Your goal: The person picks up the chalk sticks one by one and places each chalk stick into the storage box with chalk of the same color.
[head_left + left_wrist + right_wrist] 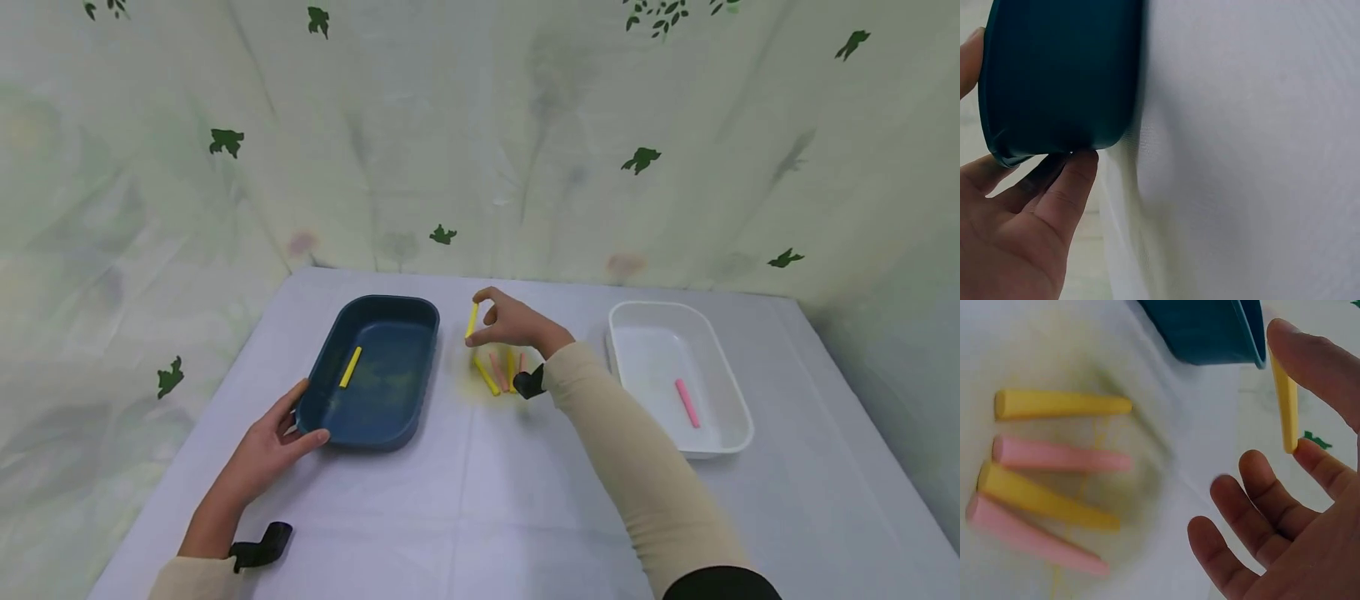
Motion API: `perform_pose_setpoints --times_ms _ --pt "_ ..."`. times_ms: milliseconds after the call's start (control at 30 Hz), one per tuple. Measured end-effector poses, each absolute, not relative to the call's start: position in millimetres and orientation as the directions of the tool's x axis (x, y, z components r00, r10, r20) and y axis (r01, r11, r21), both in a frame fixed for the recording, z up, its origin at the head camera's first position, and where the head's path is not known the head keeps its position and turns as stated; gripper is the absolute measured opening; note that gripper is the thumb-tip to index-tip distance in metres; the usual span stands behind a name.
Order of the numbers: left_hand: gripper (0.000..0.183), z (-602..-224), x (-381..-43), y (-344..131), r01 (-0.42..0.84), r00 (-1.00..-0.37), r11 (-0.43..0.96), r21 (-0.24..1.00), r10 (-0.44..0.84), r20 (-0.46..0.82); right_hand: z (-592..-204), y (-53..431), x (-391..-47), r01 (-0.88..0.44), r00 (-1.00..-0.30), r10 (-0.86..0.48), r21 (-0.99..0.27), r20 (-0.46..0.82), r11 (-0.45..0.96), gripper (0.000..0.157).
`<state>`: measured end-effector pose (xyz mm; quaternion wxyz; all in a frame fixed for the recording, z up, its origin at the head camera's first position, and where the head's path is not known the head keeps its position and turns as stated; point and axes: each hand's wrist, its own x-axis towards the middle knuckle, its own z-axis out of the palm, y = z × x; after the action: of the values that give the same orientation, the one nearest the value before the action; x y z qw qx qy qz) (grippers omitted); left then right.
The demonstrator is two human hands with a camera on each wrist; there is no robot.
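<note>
Pinched end to end between thumb and index finger of my right hand [516, 323] is a yellow chalk stick [472, 320], raised above the table. In the right wrist view the other fingers are spread and loosely bent. Below that hand lie yellow chalk [1063, 404] and pink chalk [1060, 454], two sticks of each, side by side. My left hand [266, 446] holds the near left corner of a dark blue tray [431, 367], thumb at the near rim and fingers against its outer wall [1060, 94]. Inside this tray lies one yellow chalk stick [350, 367].
On the right stands a white tray [652, 333] with one pink chalk stick [687, 403] in it. Yellowish dust marks the white tablecloth [480, 517] around the loose chalk. A patterned curtain [495, 167] hangs behind the table.
</note>
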<state>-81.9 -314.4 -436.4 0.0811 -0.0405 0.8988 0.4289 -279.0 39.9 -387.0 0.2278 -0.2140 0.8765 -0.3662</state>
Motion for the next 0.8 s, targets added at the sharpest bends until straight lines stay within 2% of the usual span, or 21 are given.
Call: perform_pose_setpoints --times_ms 333,633,800 --pt "0.096 -439 -82 -316 -0.148 -0.983 0.592 0.792 -0.005 -0.181 -390 5 -277 -0.253 -0.795 -0.575 -0.755 -0.195 0.605 0.078" --pt "0.095 -439 -81 -317 -0.149 -0.984 0.56 0.815 -0.005 -0.176 -413 -24 -262 -0.323 -0.806 -0.578 -0.722 -0.129 0.612 0.079" --pt "0.095 -440 -81 -318 -0.14 -0.987 0.556 0.82 -0.008 -0.163 -419 -28 -258 -0.35 -0.788 -0.607 -0.735 -0.105 0.581 0.08"
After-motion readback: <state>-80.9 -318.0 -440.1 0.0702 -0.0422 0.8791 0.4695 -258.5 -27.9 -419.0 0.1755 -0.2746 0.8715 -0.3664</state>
